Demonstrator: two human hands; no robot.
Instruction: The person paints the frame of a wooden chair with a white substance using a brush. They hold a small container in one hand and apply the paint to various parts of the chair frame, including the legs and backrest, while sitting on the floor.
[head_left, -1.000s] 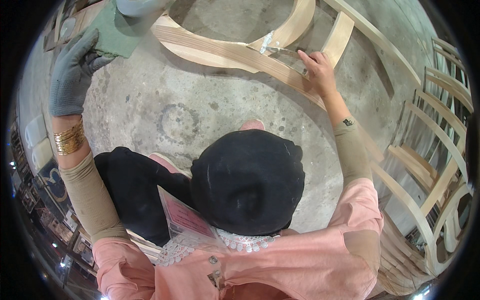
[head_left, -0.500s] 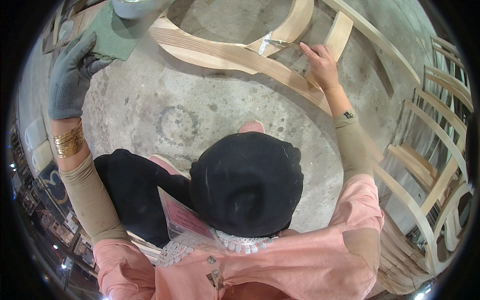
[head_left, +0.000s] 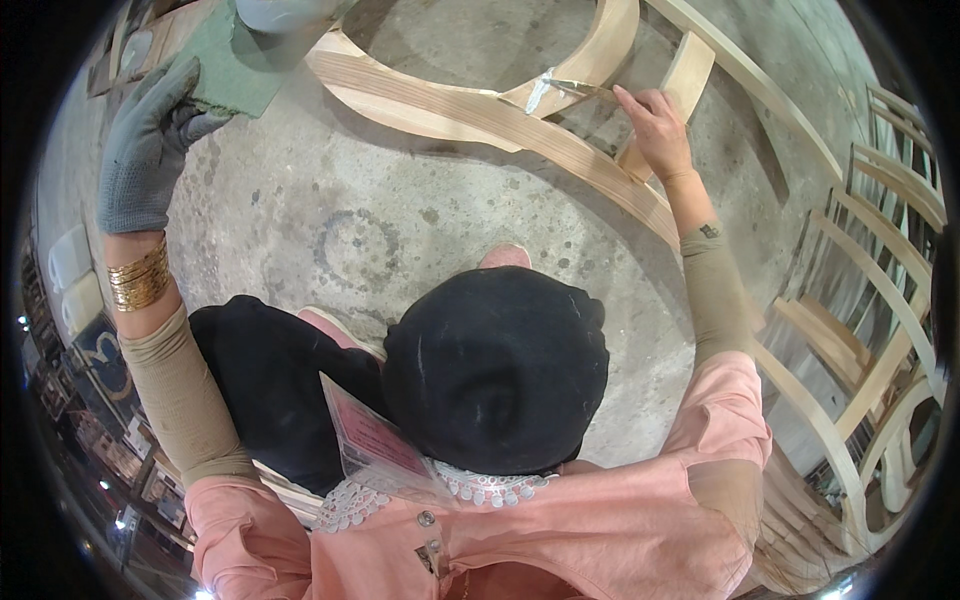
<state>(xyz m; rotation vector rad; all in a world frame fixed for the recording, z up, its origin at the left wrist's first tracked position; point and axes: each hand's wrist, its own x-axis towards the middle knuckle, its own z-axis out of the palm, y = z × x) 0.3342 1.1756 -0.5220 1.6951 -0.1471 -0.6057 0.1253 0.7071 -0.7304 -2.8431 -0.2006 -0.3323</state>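
At the upper left my left hand (head_left: 150,150), in a grey knitted glove, grips the edge of a green sheet (head_left: 235,85). A white bowl (head_left: 280,14) rests on that sheet, partly cut off by the picture's edge. My bare right hand (head_left: 660,132) pinches a thin brush-like tool (head_left: 578,87). Its tip meets white paste (head_left: 540,92) smeared where two pieces of a curved wooden frame (head_left: 430,112) join. Whether the tip has bristles is too small to make out.
Curved wooden frames (head_left: 860,260) stand stacked along the right side. A long wooden rail (head_left: 755,85) crosses the upper right, beside a short wooden piece (head_left: 690,72). Under the frame lies a stained concrete floor (head_left: 340,200). Pale containers (head_left: 75,290) stand at the far left.
My right hand and the tool have shifted slightly right, along with the frame in view. The tool stays at the paste-covered joint. My left hand keeps its hold on the green sheet.
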